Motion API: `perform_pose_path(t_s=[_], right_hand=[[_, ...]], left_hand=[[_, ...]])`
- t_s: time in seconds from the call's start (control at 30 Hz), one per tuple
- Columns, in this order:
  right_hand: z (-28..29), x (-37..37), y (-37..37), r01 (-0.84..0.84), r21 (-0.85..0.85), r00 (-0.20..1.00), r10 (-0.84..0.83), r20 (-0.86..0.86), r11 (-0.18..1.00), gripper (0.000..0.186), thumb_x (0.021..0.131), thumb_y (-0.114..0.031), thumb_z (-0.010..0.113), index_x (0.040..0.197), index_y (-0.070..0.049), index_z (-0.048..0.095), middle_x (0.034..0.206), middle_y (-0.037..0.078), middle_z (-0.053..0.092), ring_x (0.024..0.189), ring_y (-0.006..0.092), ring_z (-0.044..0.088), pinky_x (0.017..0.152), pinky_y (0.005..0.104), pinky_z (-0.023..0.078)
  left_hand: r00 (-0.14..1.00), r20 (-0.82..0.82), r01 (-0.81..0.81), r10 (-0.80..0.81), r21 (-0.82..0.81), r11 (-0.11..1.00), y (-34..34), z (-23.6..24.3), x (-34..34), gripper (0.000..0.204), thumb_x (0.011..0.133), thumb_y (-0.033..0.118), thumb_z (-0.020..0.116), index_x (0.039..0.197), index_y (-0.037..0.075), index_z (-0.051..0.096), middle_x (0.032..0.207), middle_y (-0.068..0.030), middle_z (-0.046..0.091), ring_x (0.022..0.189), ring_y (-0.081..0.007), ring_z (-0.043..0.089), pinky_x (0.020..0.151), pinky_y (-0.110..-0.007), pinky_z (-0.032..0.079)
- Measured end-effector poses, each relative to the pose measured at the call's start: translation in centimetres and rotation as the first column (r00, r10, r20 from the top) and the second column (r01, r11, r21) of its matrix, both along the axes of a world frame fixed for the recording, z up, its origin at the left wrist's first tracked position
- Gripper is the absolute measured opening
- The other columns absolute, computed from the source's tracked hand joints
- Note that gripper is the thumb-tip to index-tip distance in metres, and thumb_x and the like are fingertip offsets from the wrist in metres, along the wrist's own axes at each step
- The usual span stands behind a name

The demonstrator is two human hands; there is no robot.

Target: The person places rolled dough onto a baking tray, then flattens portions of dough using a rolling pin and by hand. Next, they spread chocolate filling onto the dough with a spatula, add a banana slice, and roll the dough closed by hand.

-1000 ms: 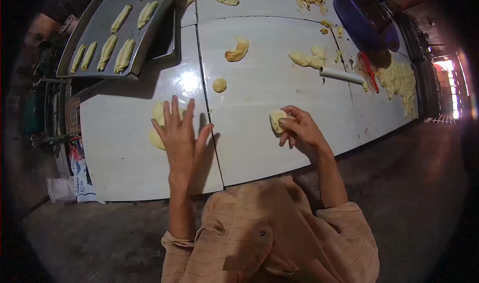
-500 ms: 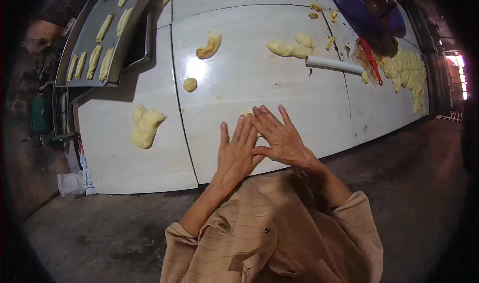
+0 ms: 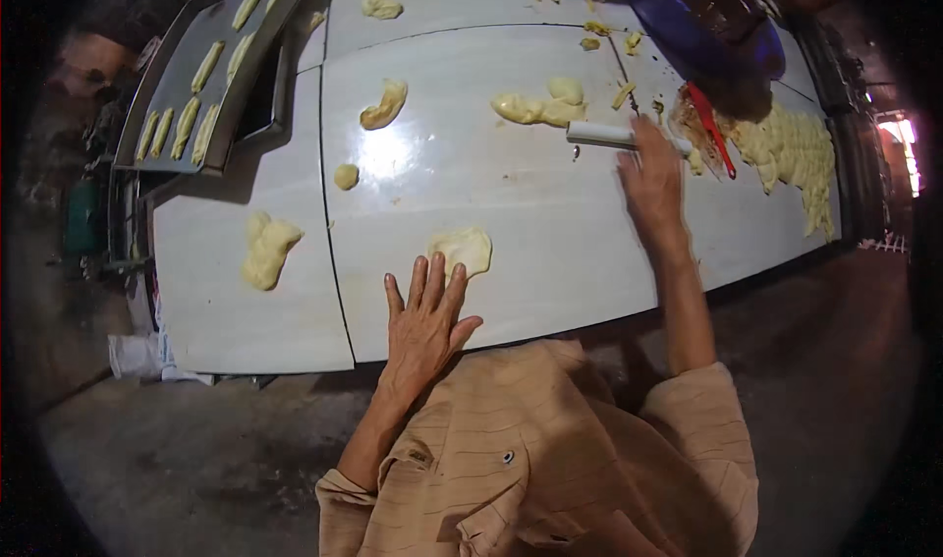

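Observation:
A flattened round of pale dough (image 3: 470, 249) lies on the white worktable near its front edge. My left hand (image 3: 422, 306) is laid flat with spread fingers, the fingertips over the dough's near-left edge. Farther right, my right hand (image 3: 654, 184) reaches across a white rolling pin (image 3: 597, 135), its stretched fingers over the pin toward the right end. Whether the fingers press on the pin I cannot tell. Beyond the pin's left end rests a lumpy piece of dough (image 3: 535, 109). A red-handled tool (image 3: 709, 125) lies past the right end, beside a brown smeared patch.
Metal trays (image 3: 221, 130) with several dough strips stand at the far left. More dough lies about: a left lump (image 3: 267, 252), a small ball (image 3: 346, 177), a curved piece (image 3: 385, 103) and a mass of pieces (image 3: 791, 154) at right. A purple-blue basin (image 3: 678, 27) sits far right.
My hands have parted. The right one has left the dough and moved right and away to the rolling pin; the left has slid slightly left, uncovering the flattened dough.

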State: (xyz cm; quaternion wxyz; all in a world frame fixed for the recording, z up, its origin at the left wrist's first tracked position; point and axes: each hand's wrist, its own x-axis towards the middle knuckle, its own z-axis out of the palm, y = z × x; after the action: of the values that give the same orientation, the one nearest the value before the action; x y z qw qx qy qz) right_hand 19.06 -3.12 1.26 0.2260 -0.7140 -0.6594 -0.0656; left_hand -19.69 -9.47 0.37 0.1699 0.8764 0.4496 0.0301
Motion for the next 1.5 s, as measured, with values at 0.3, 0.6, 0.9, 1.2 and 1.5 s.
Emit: perform_pose_path(t_s=[0.3, 0.6, 0.9, 1.2, 1.5], right_hand=[[0.8, 2.5, -2.4, -0.186, -0.083, 0.981, 0.181, -0.062, 0.979, 0.033, 0.095, -0.016, 0.064, 0.124, -0.001, 0.062, 0.121, 0.021, 0.064, 0.115, 0.0399, 0.058, 0.102, 0.0499, 0.044], [-0.6, -13.6, -3.9, -0.57, -0.165, 0.819, 0.543, -0.184, 0.805, 0.052, 0.091, -0.027, 0.069, 0.138, -0.007, 0.059, 0.136, 0.015, 0.06, 0.13, 0.0315, 0.053, 0.11, 0.0562, 0.036], [-1.9, -16.2, 5.4, -0.159, -0.258, 0.976, 0.192, 0.105, 0.953, 0.057, 0.098, -0.044, 0.061, 0.146, -0.015, 0.055, 0.158, 0.02, 0.042, 0.149, 0.041, 0.033, 0.115, 0.0739, 0.018], [-0.2, -13.2, 8.3, -0.611, -0.187, 0.79, 0.579, -0.201, 0.769, 0.046, 0.086, -0.039, 0.075, 0.121, -0.01, 0.068, 0.118, 0.014, 0.064, 0.103, 0.0329, 0.064, 0.087, 0.0453, 0.05], [1.3, -13.8, 2.0, -0.574, -0.299, 0.816, 0.56, -0.139, 0.762, 0.05, 0.09, -0.04, 0.069, 0.129, -0.01, 0.064, 0.131, 0.017, 0.06, 0.118, 0.0347, 0.058, 0.098, 0.053, 0.044]], left_hand=[[0.992, 0.072, -0.101, 0.099, 0.025, 0.995, -0.9, 0.5, -0.9, 0.082, 0.093, 0.044, 0.07, 0.157, 0.008, 0.036, 0.164, -0.0242, 0.03, 0.151, -0.0437, 0.029, 0.121, -0.067, 0.016], [0.947, 0.099, -0.321, 0.306, 0.227, 0.92, 0.4, -1.5, 1.0, 0.077, 0.099, 0.042, 0.06, 0.159, 0.005, 0.032, 0.165, -0.0249, 0.027, 0.155, -0.0424, 0.022, 0.12, -0.07, 0.01], [0.929, 0.043, -0.366, 0.367, 0.24, 0.899, 13.1, -1.6, 3.3, 0.057, 0.105, 0.038, 0.049, 0.151, 0.004, 0.048, 0.16, -0.0255, 0.037, 0.153, -0.0435, 0.027, 0.114, -0.078, 0.003], [0.965, 0.127, -0.254, 0.228, 0.256, 0.932, 18.5, -1.6, 3.3, 0.063, 0.1, 0.039, 0.056, 0.155, 0.012, 0.043, 0.165, -0.0287, 0.022, 0.155, -0.0465, 0.014, 0.113, -0.08, 0.008], [0.993, 0.088, -0.093, 0.074, 0.237, 0.967, 14.1, -0.6, 2.2, 0.065, 0.101, 0.039, 0.057, 0.159, 0.016, 0.038, 0.167, -0.0254, 0.023, 0.154, -0.0446, 0.021, 0.118, -0.074, 0.012]])
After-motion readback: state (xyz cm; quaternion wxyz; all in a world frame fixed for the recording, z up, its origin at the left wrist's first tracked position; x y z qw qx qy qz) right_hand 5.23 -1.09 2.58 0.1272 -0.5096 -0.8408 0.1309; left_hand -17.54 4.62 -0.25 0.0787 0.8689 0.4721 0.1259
